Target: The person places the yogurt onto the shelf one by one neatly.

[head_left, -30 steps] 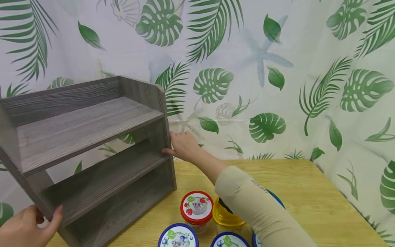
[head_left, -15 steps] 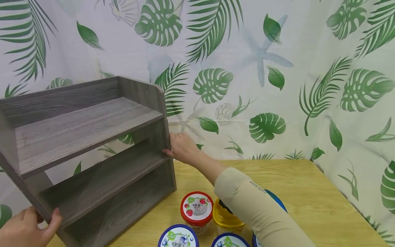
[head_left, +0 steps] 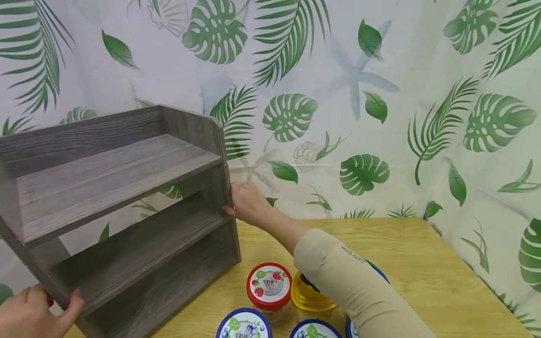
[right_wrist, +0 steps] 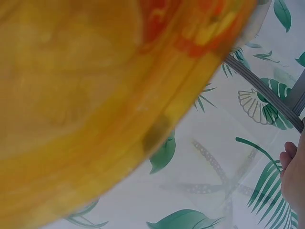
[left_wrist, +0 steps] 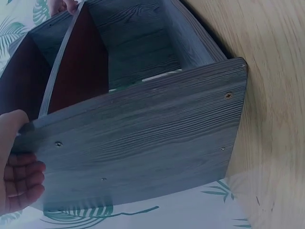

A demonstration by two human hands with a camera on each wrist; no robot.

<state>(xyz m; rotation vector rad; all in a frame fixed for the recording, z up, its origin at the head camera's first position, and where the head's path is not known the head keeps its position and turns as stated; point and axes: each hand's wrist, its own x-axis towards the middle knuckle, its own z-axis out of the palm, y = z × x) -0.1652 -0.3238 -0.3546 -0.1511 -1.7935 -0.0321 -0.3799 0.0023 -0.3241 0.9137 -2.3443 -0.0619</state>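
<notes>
A grey wood-grain shelf unit (head_left: 118, 164) with open tiers stands at an angle on the left of the table. My left hand (head_left: 34, 312) grips the near edge of its left side panel, thumb toward the shelves. In the left wrist view, the left hand (left_wrist: 19, 176) has its fingers against the outer face of that screwed side panel (left_wrist: 143, 129). My right hand (head_left: 249, 202) holds the right side panel, its thumb over the front edge above the lower shelf. Only part of the right hand (right_wrist: 294, 176) shows in the right wrist view.
A red-lidded tub (head_left: 269, 286) stands right of the shelf unit. Nearer are blue-lidded tubs (head_left: 244, 326). A yellow container (head_left: 310, 298) and a blue-rimmed thing (head_left: 377, 271) are partly behind the right sleeve. Leaf-print cloth (head_left: 296, 70) backs the wooden table (head_left: 422, 263).
The shelf unit's near left end has shifted slightly left and down in the head view, the left hand with it. Both hands keep their hold; the background has drifted slightly left too.
</notes>
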